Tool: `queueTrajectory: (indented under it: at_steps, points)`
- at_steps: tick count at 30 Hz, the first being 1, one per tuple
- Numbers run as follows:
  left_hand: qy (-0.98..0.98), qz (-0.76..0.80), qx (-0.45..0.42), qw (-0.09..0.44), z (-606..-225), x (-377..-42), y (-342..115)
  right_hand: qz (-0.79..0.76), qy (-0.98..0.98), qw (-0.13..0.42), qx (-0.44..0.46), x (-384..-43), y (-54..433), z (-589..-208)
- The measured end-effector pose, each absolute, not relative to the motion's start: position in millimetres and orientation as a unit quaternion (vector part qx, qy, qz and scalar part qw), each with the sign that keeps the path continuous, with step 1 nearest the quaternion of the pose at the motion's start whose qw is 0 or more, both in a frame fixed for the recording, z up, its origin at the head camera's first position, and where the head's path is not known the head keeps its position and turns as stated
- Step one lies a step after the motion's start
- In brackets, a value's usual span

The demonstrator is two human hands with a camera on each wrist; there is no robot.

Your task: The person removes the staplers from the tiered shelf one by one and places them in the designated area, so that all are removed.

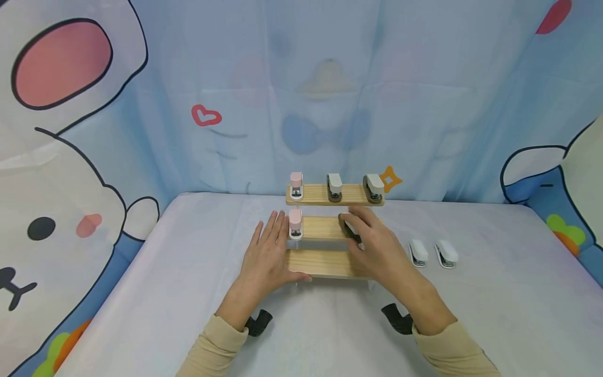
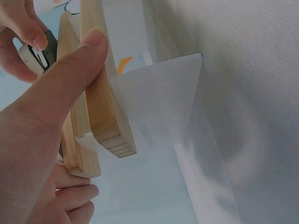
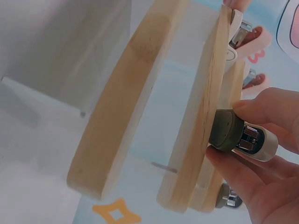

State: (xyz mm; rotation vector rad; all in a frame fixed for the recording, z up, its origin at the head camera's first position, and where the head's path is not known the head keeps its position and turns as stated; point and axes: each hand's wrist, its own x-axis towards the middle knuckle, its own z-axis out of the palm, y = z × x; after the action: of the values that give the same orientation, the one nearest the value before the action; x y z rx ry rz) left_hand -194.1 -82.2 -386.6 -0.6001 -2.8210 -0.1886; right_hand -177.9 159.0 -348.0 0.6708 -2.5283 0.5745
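My right hand (image 1: 379, 243) pinches a small stapler (image 3: 227, 130) between thumb and fingers. Dark olive at the base and cream on top, it sits right at the middle shelf (image 1: 322, 228) of a three-tier wooden rack, towards the right end. In the head view my fingers cover much of this stapler. My left hand (image 1: 268, 256) lies along the rack's left side with straight fingers, its thumb (image 2: 70, 70) resting on the front of the bottom shelf (image 1: 325, 263). Close to those fingertips, a pink stapler (image 1: 295, 224) stands on the middle shelf.
On the top shelf (image 1: 315, 195) stand a pink stapler (image 1: 296, 186), a white-and-grey stapler (image 1: 334, 187) and a white-and-dark stapler (image 1: 373, 188). Two white staplers (image 1: 417, 253) lie on the white-covered table (image 1: 494, 314), right of the rack. A printed curtain (image 1: 235, 63) hangs behind.
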Motion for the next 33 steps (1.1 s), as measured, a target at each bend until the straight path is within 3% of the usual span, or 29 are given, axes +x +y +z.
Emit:
queueTrajectory:
  at_steps: [8,18,33]
  points:
    - [-0.969,-0.061,-0.207,0.123,-386,-193,-83,0.201,-0.913,0.258,0.242,-171,172,-348]
    - [-0.97,-0.065,-0.205,0.113,-386,-194,-83,0.205,-0.92,0.252,0.221,-161,189,-346]
    - [-0.971,-0.062,-0.204,0.112,-386,-195,-82,0.191,-0.909,0.308,0.205,-158,220,-348]
